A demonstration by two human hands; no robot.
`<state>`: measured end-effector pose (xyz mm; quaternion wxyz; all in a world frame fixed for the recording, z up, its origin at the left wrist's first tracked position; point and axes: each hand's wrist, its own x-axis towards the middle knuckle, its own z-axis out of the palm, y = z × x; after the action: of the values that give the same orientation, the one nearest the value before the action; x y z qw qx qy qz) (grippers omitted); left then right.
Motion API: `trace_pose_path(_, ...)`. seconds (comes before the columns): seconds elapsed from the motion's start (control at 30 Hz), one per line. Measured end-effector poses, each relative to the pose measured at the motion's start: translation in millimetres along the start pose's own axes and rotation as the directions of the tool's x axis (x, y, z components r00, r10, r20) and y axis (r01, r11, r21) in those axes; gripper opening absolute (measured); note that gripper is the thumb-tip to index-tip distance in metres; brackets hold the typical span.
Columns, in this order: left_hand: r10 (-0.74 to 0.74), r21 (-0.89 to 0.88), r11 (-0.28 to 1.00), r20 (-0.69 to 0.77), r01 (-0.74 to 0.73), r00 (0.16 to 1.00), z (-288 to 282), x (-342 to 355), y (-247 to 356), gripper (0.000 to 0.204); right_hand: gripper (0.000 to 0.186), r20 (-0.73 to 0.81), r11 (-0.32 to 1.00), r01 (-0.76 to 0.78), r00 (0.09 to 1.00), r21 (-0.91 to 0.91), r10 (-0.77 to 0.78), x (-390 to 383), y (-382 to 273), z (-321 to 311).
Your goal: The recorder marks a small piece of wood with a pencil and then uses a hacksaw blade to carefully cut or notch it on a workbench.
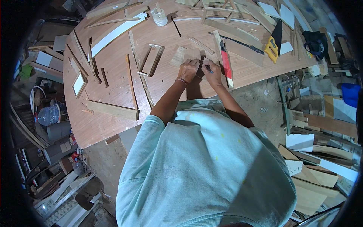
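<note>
My left hand point(188, 71) has bent fingers pressed on a pale wooden piece point(180, 54) lying flat near the table's front edge. My right hand point(212, 72), just beside it, is closed on a slim dark pen-like tool point(210, 70); its tip is hard to make out. Right of my hands lies a pale strip point(229, 81) with a red-and-black tool point(226, 63) on it. A small rectangular wooden frame point(143, 62) sits to the left, and a thin loose stick point(200, 45) lies beyond.
The curved wooden table point(109, 125) carries several offcuts, a whitish container point(159, 18), a long dark tool point(238, 41) and a yellow-handled saw point(271, 51). Boards point(310, 193) crowd the floor at the right; a plastic water bottle point(49, 114) and more scraps sit at the left.
</note>
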<state>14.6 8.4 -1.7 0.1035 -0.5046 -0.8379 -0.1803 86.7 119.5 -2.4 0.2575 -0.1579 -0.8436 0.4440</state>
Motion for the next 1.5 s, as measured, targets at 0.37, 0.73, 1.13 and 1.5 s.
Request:
trace_pose_path(0.37,0.0,-0.01,1.0,-0.045,0.0,0.999,3,-1,-1,0.014,0.012,-0.049,0.997,0.071,0.996,0.007,-0.071,-2,10,5)
trace_pose_path(0.73,-0.002,0.025,1.0,0.015,0.002,1.0,-1,1,3,0.02,0.01,-0.017,0.999,0.041,0.999,-0.034,-0.041,5,10,3)
trace_pose_path(1.13,-0.056,0.021,0.998,-0.104,0.059,0.993,-3,-1,3,0.019,0.011,-0.04,0.993,0.056,0.997,-0.107,-0.06,20,-7,-17)
trace_pose_path(1.5,-0.57,-0.573,0.687,-0.041,0.448,0.821,-7,5,-30,0.021,0.019,0.091,0.959,-0.087,0.989,-0.269,0.116,34,19,20)
